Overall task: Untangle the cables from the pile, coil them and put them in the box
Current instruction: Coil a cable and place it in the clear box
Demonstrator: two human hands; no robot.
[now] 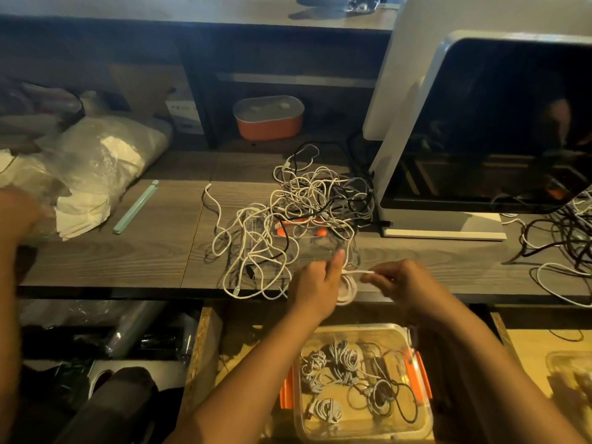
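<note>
A tangled pile of white, grey and black cables (298, 213) lies on the wooden desk (128, 251), partly over a clear lid with orange clips (320, 241). At the desk's front edge my left hand (315, 286) grips a small coil of white cable (347, 288). My right hand (407, 282) pinches that cable's free end, stretched between both hands. Below, a clear plastic box (416, 421) with orange latches holds several coiled cables (339, 363).
A white machine with a dark window (480, 123) stands at the right, with more tangled cables (563, 238) beside it. Plastic bags (96, 161) and a pale green stick (136, 206) lie at the left. An orange and white container (268, 118) sits at the back.
</note>
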